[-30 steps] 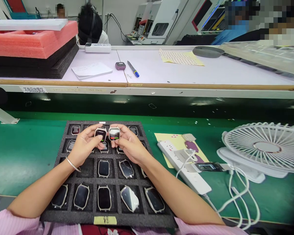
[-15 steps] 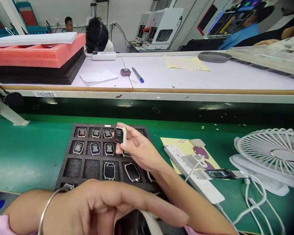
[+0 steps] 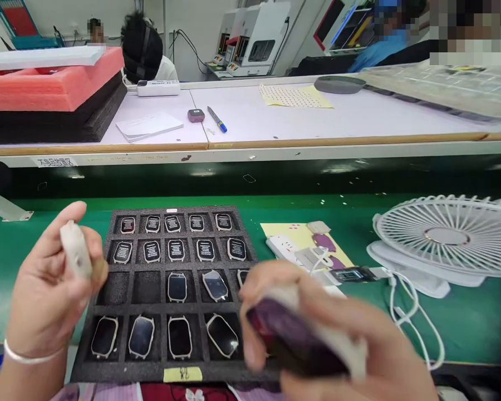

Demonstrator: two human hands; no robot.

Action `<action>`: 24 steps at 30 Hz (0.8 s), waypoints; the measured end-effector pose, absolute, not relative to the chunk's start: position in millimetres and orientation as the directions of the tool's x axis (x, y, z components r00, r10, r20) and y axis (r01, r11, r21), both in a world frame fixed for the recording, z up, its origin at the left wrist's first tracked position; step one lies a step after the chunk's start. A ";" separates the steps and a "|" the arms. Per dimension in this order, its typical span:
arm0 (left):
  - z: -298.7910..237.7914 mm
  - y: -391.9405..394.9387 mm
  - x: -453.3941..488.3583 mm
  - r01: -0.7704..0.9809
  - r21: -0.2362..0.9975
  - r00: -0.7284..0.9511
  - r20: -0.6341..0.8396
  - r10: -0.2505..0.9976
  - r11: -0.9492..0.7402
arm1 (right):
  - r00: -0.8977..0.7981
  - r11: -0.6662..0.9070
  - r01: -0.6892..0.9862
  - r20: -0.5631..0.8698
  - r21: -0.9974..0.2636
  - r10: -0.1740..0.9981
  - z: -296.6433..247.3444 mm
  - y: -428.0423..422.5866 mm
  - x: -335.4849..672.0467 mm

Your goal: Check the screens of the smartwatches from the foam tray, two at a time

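Note:
My left hand (image 3: 45,289) is at the left, closed on a pale smartwatch case (image 3: 75,250) seen edge-on. My right hand (image 3: 359,334) is close to the camera at lower right, blurred, gripping a dark-screened smartwatch (image 3: 296,337) with a pale case. Between the hands lies a black foam tray (image 3: 142,371) with strapless smartwatches in rows of pockets. White text lights most screens in the two far rows; the far-left watch (image 3: 127,225) shows some red. Nearer watches, such as one (image 3: 179,337) in the front row, have dark screens. My right hand covers the tray's near right corner.
A white fan (image 3: 446,236) and a power strip (image 3: 281,246) with cables stand at right on the green bench. A raised white shelf (image 3: 242,120) runs behind, bearing pink foam (image 3: 67,89), papers and a pen (image 3: 217,119). Other people sit beyond.
My left hand has swung from the front centre out to the left with its watch. My right hand has drawn back from over the tray toward the camera, still holding a watch.

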State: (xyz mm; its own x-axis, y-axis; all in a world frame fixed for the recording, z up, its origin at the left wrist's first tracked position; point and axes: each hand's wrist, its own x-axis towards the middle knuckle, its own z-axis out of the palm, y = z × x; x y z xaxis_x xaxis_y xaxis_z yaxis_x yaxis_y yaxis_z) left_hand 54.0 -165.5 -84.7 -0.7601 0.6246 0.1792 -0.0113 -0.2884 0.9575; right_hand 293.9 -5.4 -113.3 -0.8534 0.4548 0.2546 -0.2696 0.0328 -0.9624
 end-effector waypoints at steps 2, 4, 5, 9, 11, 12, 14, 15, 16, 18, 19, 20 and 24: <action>-107.9 -159.8 31.3 -0.025 0.953 -0.857 0.135 0.497 -0.302 | -0.618 0.142 -0.403 0.383 -0.904 0.687 -130.3 16.4 290.3; -138.6 -164.7 11.7 -0.088 0.960 -0.940 0.008 0.341 -0.266 | -0.408 0.159 -0.388 0.324 -0.908 0.854 -157.6 40.3 289.5; -154.1 -170.2 5.3 -0.146 0.962 -0.957 -0.079 0.278 -0.232 | -0.350 0.145 -0.373 0.284 -0.916 0.893 -174.2 50.2 291.3; -199.5 -197.0 6.7 -0.276 0.951 -0.960 -0.265 0.093 -0.138 | -0.256 -0.101 -0.349 -0.009 -0.932 0.967 -238.4 61.9 312.1; -209.8 -205.8 15.8 -0.377 0.925 -0.925 -0.373 0.070 -0.054 | -0.247 -0.208 -0.311 -0.133 -0.927 0.960 -257.7 54.0 322.1; -212.5 -208.3 19.6 -0.424 0.905 -0.904 -0.423 0.065 -0.007 | -0.247 -0.243 -0.297 -0.171 -0.923 0.954 -263.3 49.3 324.8; -214.6 -209.8 23.5 -0.472 0.879 -0.877 -0.476 0.063 0.072 | -0.254 -0.289 -0.265 -0.222 -0.920 0.941 -268.1 42.5 324.5; -214.4 -209.0 23.3 -0.470 0.878 -0.876 -0.477 0.073 0.095 | -0.259 -0.299 -0.255 -0.233 -0.919 0.937 -268.6 41.5 321.9; -213.8 -207.0 21.9 -0.457 0.883 -0.881 -0.466 0.084 0.108 | -0.262 -0.302 -0.254 -0.235 -0.919 0.936 -268.5 42.1 317.9; -212.3 -199.7 16.2 -0.425 0.898 -0.893 -0.437 0.110 0.118 | -0.263 -0.292 -0.271 -0.221 -0.917 0.939 -268.4 47.8 307.9; -211.8 -194.7 12.5 -0.407 0.906 -0.899 -0.420 0.123 0.118 | -0.261 -0.281 -0.279 -0.209 -0.918 0.942 -268.8 51.9 302.7; -212.0 -189.2 8.5 -0.385 0.916 -0.908 -0.399 0.130 0.115 | -0.265 -0.272 -0.277 -0.198 -0.922 0.944 -269.3 56.2 297.8; -218.8 -172.6 -5.4 -0.290 0.949 -0.934 -0.309 0.178 0.127 | -0.281 -0.220 -0.251 -0.146 -0.943 0.948 -267.1 71.7 287.8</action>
